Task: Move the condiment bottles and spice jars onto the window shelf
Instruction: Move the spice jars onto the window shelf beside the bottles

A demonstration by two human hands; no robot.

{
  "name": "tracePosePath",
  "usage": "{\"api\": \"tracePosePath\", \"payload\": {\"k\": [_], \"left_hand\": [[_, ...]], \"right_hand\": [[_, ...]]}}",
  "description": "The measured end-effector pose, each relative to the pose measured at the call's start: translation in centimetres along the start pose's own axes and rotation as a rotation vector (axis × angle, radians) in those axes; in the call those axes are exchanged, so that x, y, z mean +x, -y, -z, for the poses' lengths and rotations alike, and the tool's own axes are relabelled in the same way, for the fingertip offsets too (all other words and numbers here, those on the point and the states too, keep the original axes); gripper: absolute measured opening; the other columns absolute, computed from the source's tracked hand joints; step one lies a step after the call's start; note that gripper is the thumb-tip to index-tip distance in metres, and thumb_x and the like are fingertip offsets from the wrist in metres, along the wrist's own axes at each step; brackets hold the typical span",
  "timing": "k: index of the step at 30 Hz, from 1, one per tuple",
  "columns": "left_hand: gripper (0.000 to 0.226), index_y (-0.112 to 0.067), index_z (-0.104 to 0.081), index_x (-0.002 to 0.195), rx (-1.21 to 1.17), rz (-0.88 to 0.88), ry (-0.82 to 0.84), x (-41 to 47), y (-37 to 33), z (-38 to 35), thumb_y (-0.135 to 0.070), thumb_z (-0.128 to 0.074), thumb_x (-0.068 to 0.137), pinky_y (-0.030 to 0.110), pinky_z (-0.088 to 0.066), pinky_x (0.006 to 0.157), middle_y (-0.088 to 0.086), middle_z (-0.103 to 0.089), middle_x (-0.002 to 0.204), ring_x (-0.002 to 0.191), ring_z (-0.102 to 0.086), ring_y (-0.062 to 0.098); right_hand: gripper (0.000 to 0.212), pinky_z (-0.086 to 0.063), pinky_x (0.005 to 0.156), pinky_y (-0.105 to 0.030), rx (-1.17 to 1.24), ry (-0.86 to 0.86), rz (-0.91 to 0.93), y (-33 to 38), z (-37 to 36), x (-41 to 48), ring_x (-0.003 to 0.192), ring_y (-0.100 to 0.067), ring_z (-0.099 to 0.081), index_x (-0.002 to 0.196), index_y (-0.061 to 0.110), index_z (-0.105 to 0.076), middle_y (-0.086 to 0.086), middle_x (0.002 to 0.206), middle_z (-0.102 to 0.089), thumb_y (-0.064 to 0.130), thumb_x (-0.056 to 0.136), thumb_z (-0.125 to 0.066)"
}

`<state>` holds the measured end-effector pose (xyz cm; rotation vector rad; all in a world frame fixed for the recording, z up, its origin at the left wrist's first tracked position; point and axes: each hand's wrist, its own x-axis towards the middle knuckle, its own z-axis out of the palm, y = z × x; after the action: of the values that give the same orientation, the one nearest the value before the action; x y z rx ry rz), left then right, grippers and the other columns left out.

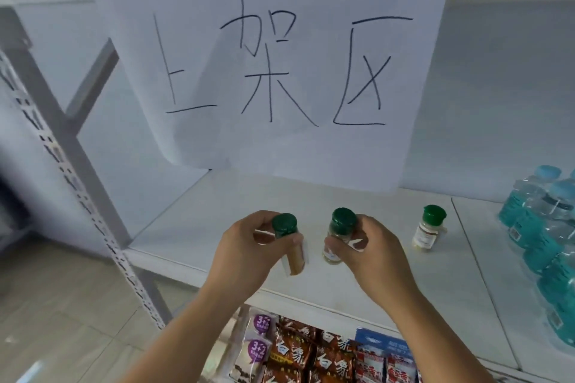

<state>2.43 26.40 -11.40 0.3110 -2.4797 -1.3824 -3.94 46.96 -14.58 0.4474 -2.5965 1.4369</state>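
My left hand point(245, 253) grips a green-capped spice jar of brown powder point(291, 246) just above the white shelf point(193, 227). My right hand point(371, 253) holds a second green-capped jar with pale contents point(337, 235), its base at or near the shelf surface. A third green-capped spice jar point(427, 227) stands upright on the shelf, to the right of both hands and apart from them.
A large paper sign with handwritten characters point(273, 71) hangs over the back of the shelf. Several blue-capped water bottles point(547, 233) crowd the right end. A perforated metal upright point(71, 165) frames the left. Snack packets point(298, 351) fill the shelf below.
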Motion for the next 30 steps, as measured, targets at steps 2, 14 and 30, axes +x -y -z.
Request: {"api": "tracePosePath", "payload": {"k": [2,14,30], "left_hand": [[0.013,-0.045,-0.072,0.092,-0.004,0.017,-0.044,-0.6,1.2,2.5,-0.045,-0.080,0.082,0.015,-0.047,0.067,-0.032,-0.071,0.092,0.085,-0.065,-0.007],[0.017,-0.042,-0.074,0.093,-0.016,0.143,-0.288,-5.7,9.4,21.6,-0.045,-0.083,0.078,0.020,-0.050,0.070,-0.025,-0.074,0.089,0.080,-0.067,-0.005],[0.018,-0.045,-0.074,0.095,-0.014,0.282,-0.545,-13.1,19.6,41.6,-0.046,-0.082,0.079,0.019,-0.041,0.063,-0.020,-0.074,0.087,0.072,-0.064,-0.004]], "right_hand": [[0.037,-0.047,0.080,-0.015,0.003,0.046,0.032,1.9,-2.0,-0.2,0.093,0.002,-0.061,0.116,0.033,-0.059,0.016,0.110,-0.067,0.039,0.085,-0.078],[0.033,-0.042,0.074,-0.007,0.063,0.321,0.224,16.3,-17.7,-3.1,0.094,0.007,-0.061,0.115,0.041,-0.060,0.030,0.103,-0.066,0.040,0.086,-0.077],[0.031,-0.047,0.079,-0.011,0.180,0.534,0.393,30.7,-36.2,-8.3,0.095,0.007,-0.063,0.105,0.048,-0.056,0.036,0.100,-0.064,0.031,0.088,-0.076]]}}
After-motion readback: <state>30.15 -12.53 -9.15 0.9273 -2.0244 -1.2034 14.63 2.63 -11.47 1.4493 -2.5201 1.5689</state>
